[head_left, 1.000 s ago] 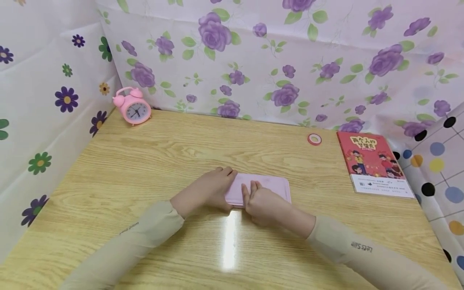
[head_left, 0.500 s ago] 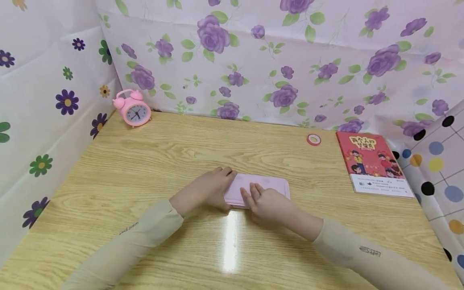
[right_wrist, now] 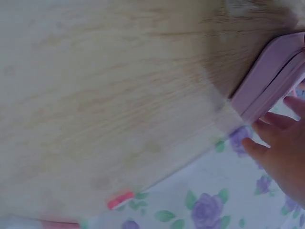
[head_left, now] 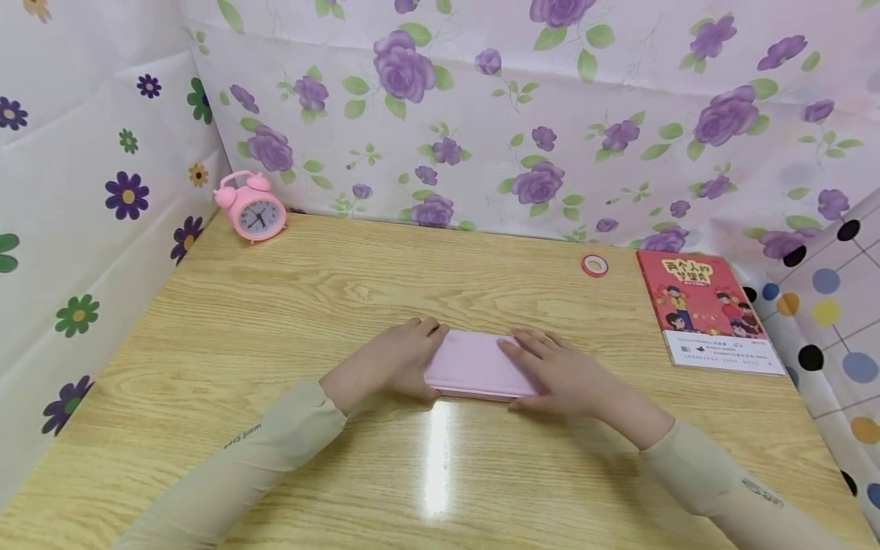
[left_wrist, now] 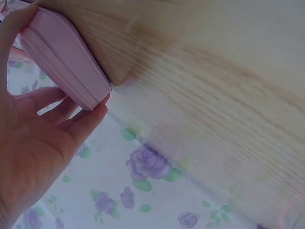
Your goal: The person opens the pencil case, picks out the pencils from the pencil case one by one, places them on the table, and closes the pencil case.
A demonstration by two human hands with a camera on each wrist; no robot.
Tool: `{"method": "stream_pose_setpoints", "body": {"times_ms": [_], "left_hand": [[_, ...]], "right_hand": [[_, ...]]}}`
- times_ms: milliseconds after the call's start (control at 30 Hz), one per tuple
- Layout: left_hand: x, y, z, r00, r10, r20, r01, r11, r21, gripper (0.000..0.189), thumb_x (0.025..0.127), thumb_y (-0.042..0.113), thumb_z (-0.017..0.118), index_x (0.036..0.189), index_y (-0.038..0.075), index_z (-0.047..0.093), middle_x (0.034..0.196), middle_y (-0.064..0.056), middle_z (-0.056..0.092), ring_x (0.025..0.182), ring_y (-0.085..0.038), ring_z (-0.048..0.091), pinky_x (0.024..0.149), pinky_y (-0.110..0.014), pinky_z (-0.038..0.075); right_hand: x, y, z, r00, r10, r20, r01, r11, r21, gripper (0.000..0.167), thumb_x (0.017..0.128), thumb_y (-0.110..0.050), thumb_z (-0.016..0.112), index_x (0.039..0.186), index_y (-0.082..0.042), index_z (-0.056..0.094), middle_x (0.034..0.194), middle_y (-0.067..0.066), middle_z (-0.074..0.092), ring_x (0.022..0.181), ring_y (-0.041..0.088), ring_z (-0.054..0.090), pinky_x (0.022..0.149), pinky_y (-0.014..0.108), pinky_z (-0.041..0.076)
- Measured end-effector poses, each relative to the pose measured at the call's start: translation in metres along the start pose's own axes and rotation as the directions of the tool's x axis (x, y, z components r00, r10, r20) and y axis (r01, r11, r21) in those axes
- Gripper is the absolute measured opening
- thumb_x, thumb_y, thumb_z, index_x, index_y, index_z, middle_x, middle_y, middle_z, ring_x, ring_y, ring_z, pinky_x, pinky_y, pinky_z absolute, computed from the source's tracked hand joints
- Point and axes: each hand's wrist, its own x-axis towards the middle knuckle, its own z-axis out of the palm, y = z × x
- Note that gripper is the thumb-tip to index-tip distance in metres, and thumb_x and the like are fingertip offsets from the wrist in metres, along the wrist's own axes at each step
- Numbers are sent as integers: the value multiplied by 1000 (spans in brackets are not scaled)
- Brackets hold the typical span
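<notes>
A flat, pale pink rectangular case (head_left: 474, 365) with rounded corners lies closed on the table in the head view. My left hand (head_left: 395, 359) grips its left end, thumb at the near edge and fingers at the far edge. In the left wrist view a seam runs along the side of the case (left_wrist: 66, 55), held between thumb and fingers. At the right end my right hand (head_left: 567, 374) holds the case, thumb along the near edge and fingers over the top and far side. The right wrist view shows several of the right hand's fingers (right_wrist: 269, 126) by the case's end.
A pink alarm clock (head_left: 257, 210) stands at the back left corner. Towards the back right lie a small red-rimmed tape roll (head_left: 595, 266) and a red and white book (head_left: 708, 309). Flower-printed cloth (head_left: 467, 99) hangs behind the wooden table (head_left: 309, 283).
My right hand has moved from the middle of the case's near edge to its right end, its fingers spreading from a curled pose. The left hand has stayed at the left end.
</notes>
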Motion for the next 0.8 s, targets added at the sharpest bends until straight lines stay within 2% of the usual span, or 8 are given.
{"method": "stream_pose_setpoints", "body": {"times_ms": [100,300,533,800], "left_hand": [[-1,0,0,1000,0,1,0,1000,-10,98,65,53,73,140,1,37,129,-12,48,112,-27,50,91,-38,49],[-4,2,1,1000,-18,-11,17,999,-48,100,64,50,75,141,0,35,131,-13,47,114,-29,48,95,-39,47],[-5,3,3,1000,-10,0,10,999,-47,99,68,49,73,143,-1,31,135,-15,43,122,-30,43,99,-40,43],[-3,2,5,1000,-12,5,12,999,-47,99,68,49,72,143,-1,30,136,-15,42,123,-31,42,100,-40,43]], "right_hand": [[-2,4,1,998,51,26,-53,998,43,88,81,-61,58,148,-14,27,149,16,32,134,34,34,108,50,31],[0,7,-2,997,48,54,-54,994,97,89,80,-61,60,147,-13,29,149,17,31,132,35,36,104,50,37],[4,6,-7,997,34,71,-41,994,98,90,77,-58,65,145,-9,33,146,20,35,121,39,47,99,49,42],[9,7,-12,997,29,72,-33,998,61,91,73,-60,68,142,-9,39,142,18,41,117,37,52,97,47,45]]}}
